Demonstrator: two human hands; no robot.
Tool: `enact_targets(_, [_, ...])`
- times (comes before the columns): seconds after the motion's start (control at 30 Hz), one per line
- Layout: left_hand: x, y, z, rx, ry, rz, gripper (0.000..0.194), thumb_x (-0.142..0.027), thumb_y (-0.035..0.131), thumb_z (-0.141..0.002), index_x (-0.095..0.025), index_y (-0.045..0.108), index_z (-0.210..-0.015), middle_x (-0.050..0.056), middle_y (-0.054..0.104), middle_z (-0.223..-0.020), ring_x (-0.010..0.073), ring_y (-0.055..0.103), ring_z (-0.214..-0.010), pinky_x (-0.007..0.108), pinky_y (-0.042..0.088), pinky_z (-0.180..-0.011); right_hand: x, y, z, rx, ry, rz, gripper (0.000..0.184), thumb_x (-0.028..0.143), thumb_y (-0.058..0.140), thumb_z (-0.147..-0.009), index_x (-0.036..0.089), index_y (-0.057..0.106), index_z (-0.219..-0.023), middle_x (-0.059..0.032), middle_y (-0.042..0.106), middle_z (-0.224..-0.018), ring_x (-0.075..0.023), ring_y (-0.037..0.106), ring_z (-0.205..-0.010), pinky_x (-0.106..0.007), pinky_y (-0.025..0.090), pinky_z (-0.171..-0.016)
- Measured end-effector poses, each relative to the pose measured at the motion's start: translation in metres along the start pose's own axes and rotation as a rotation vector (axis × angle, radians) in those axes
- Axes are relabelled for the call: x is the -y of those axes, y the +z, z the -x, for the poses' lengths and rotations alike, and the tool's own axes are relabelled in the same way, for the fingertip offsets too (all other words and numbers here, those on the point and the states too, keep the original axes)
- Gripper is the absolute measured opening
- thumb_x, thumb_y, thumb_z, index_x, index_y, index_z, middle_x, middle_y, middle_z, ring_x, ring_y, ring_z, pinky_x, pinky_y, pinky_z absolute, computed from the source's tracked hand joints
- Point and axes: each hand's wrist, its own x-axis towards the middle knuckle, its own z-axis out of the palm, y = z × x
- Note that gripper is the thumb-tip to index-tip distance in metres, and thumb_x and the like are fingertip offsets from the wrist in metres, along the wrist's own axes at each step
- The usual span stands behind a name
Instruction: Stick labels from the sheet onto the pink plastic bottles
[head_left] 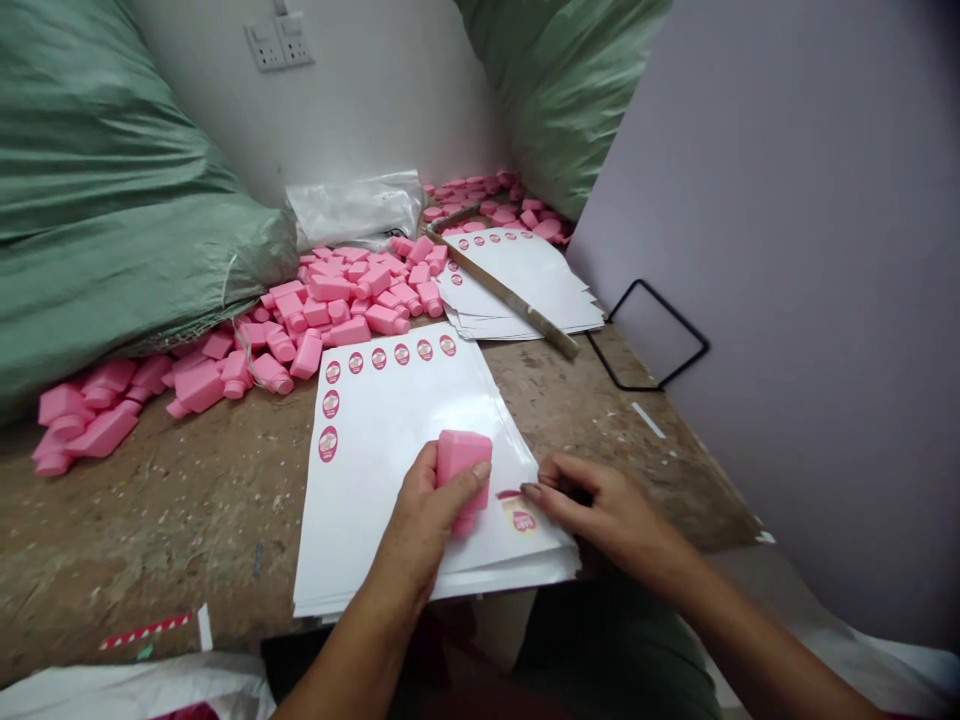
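My left hand (439,495) is wrapped round a small pink plastic bottle (463,458), its neck pointing down toward me. Below and around it lies a stack of white sticker sheets (390,480). Small oval pink stickers (402,353) run along the top sheet's far and left edges. Near the sheet's right corner, my right hand (589,500) pinches the edge of a label sticker (521,517) with a red band and a heart-like mark. Whether that sticker is fully off the sheet is hard to tell.
Many pink bottles (352,290) lie piled on the worn wooden table (202,510). A second sheet stack (517,280) sits behind, with a wooden stick (510,300) across it. A black wire frame (649,335) leans at the right panel. Large green sacks (112,220) stand behind.
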Motion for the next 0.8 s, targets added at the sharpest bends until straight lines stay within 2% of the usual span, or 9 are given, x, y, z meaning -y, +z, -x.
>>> enact_targets(0.1, [0.001, -0.002, -0.001, -0.001, -0.012, 0.004, 0.031, -0.039, 0.069, -0.075, -0.016, 0.06, -0.095, 0.002, 0.06, -0.086, 0.0111, 0.05, -0.071, 0.024, 0.037, -0.065, 0.003, -0.006, 0.008, -0.031, 0.156, -0.402, 0.034, 0.049, 0.058, -0.078, 0.022, 0.046, -0.062, 0.0051, 0.039, -0.052, -0.0108, 0.035, -0.047, -0.024, 0.026, -0.043])
enact_targets(0.2, [0.002, -0.004, -0.002, 0.007, 0.011, 0.013, 0.032, -0.038, 0.068, -0.077, -0.017, 0.06, -0.099, 0.004, 0.062, -0.094, 0.0126, 0.054, -0.081, 0.024, 0.04, -0.073, 0.012, -0.017, 0.016, -0.106, 0.228, -0.607, 0.038, 0.055, 0.061, -0.075, 0.022, 0.048, -0.061, 0.0072, 0.03, -0.047, -0.0079, 0.022, -0.042, -0.023, 0.017, -0.04])
enact_targets(0.3, [-0.001, -0.003, 0.0, 0.03, 0.055, 0.095, 0.044, -0.035, 0.069, -0.077, -0.022, 0.053, -0.116, 0.005, 0.062, -0.105, 0.0158, 0.058, -0.092, 0.028, 0.042, -0.082, 0.026, -0.024, 0.019, -0.095, 0.246, -0.638, 0.042, 0.058, 0.065, -0.071, 0.021, 0.05, -0.061, 0.0074, 0.029, -0.047, -0.0069, 0.02, -0.043, -0.022, 0.015, -0.04])
enact_targets(0.4, [-0.006, 0.0, 0.006, 0.075, 0.064, 0.195, 0.055, -0.033, 0.071, -0.077, -0.024, 0.045, -0.125, 0.007, 0.06, -0.112, 0.0182, 0.06, -0.096, 0.03, 0.045, -0.082, 0.038, -0.022, 0.016, -0.037, 0.258, -0.607, 0.046, 0.062, 0.066, -0.069, 0.02, 0.05, -0.061, 0.0069, 0.031, -0.049, -0.007, 0.022, -0.044, -0.022, 0.016, -0.041])
enact_targets(0.5, [-0.01, 0.005, 0.015, 0.118, 0.025, 0.297, 0.048, -0.038, 0.066, -0.081, -0.023, 0.048, -0.123, 0.007, 0.061, -0.107, 0.0164, 0.06, -0.092, 0.028, 0.046, -0.079, 0.049, -0.016, 0.011, -0.031, 0.194, -0.534, 0.047, 0.062, 0.067, -0.067, 0.02, 0.05, -0.059, 0.0044, 0.038, -0.053, -0.0086, 0.03, -0.048, -0.023, 0.022, -0.043])
enact_targets(0.6, [-0.009, 0.008, 0.022, 0.118, -0.009, 0.418, 0.041, -0.046, 0.054, -0.088, -0.019, 0.053, -0.119, 0.007, 0.061, -0.104, 0.0168, 0.059, -0.095, 0.029, 0.046, -0.084, 0.057, -0.01, 0.007, -0.006, 0.143, -0.519, 0.044, 0.06, 0.066, -0.068, 0.02, 0.051, -0.058, 0.0038, 0.041, -0.053, -0.0095, 0.033, -0.049, -0.023, 0.026, -0.045])
enact_targets(0.7, [-0.006, 0.01, 0.025, 0.077, -0.028, 0.481, 0.041, -0.047, 0.046, -0.091, -0.017, 0.055, -0.118, 0.008, 0.061, -0.107, 0.0171, 0.059, -0.096, 0.031, 0.048, -0.086, 0.062, -0.005, 0.005, 0.035, 0.129, -0.554, 0.04, 0.056, 0.065, -0.071, 0.02, 0.051, -0.058, 0.0033, 0.045, -0.054, -0.0103, 0.036, -0.05, -0.024, 0.029, -0.047])
enact_targets(0.8, [-0.003, 0.009, 0.026, 0.089, -0.056, 0.5, 0.047, -0.052, 0.043, -0.09, -0.017, 0.054, -0.119, 0.009, 0.061, -0.104, 0.0176, 0.06, -0.085, 0.034, 0.052, -0.076, 0.062, -0.001, 0.005, 0.051, 0.131, -0.577, 0.037, 0.054, 0.063, -0.073, 0.02, 0.054, -0.06, 0.0025, 0.049, -0.055, -0.0103, 0.036, -0.05, -0.025, 0.028, -0.047])
